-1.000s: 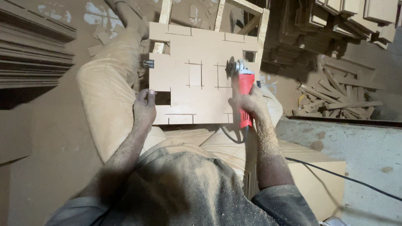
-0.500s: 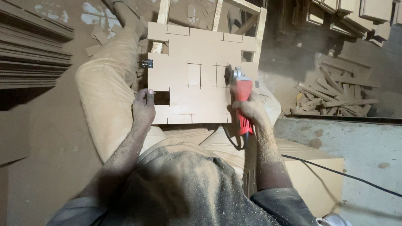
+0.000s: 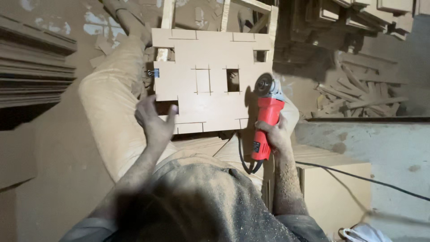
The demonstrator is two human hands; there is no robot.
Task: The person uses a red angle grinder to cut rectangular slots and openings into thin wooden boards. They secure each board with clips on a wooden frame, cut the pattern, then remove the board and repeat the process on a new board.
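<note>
At centre frame, the left hand (image 3: 154, 120) rests open, fingers spread, on the slotted fibreboard panel's (image 3: 210, 80) lower-left edge; the right hand (image 3: 274, 134) grips a red angle grinder (image 3: 266, 117) beside its right edge.

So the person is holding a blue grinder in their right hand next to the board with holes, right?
Not quite: the head view shows the grinder is red, not blue. The right hand does hold it, beside the board with holes.

Head view, steeply down, close over lap
</note>
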